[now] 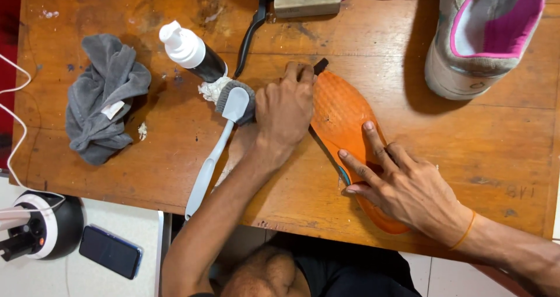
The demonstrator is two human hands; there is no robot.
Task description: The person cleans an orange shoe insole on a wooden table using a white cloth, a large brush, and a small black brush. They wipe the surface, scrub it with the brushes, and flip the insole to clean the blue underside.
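Two hands: both on the insole (pixel 341 113), which lies flat on the worktop (pixel 496 151) between them.
Worktop: worn wood, under everything.
Shoe: grey and pink shoe (pixel 484 34) beyond the right hand, well apart, opening up.
Cloth: grey cloth (pixel 102 95) crumpled far out from the left hand.
Insole: orange, thin, likely light and bendy, probably slick if wet; it looks best pinned flat at the heel end, the toe end left free.
Right hand: right hand (pixel 408 186) lies flat with fingers spread wide, pressing the near end of the insole and holding nothing.
Left hand: left hand (pixel 286 107) is closed in a fist at the far end, seemingly round a small dark tool (pixel 321 65) that peeps out past the knuckles; what kind I cannot tell.
Brushes: long white-handled brush (pixel 213 157) just beside the left wrist, close enough to be knocked; wooden brush (pixel 306 2) and black brush (pixel 249 37) lie beyond.
Bottle: dark foam bottle (pixel 192 55) on its side, near the left hand.
Phone: dark phone (pixel 109 251) off the worktop, below.
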